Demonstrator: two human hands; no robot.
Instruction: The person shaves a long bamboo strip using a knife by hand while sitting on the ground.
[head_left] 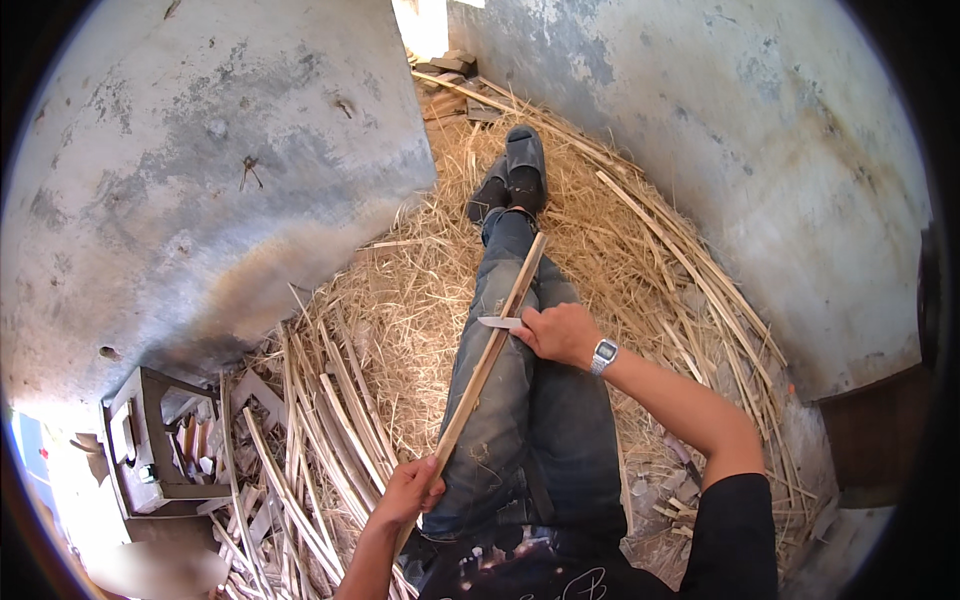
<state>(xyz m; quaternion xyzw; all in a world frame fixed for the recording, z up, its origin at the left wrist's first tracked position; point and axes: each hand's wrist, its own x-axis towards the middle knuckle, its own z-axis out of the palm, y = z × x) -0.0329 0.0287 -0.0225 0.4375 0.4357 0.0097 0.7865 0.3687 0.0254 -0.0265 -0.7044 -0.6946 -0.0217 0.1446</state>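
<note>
A long, thin wooden strip [490,355] lies slanted across my outstretched legs in blue jeans [520,400]. My left hand [410,492] grips its near end by my hip. My right hand [560,333], with a wristwatch on the wrist, holds a knife whose blade [498,322] rests against the strip about midway along. The strip's far end reaches toward my knees.
Straw and shavings [420,290] cover the floor around my legs. A pile of split wooden strips [310,450] lies at my left. A small wooden stool [150,440] stands at the lower left. Concrete walls [200,180] close in on both sides. More long strips [690,260] lean along the right wall.
</note>
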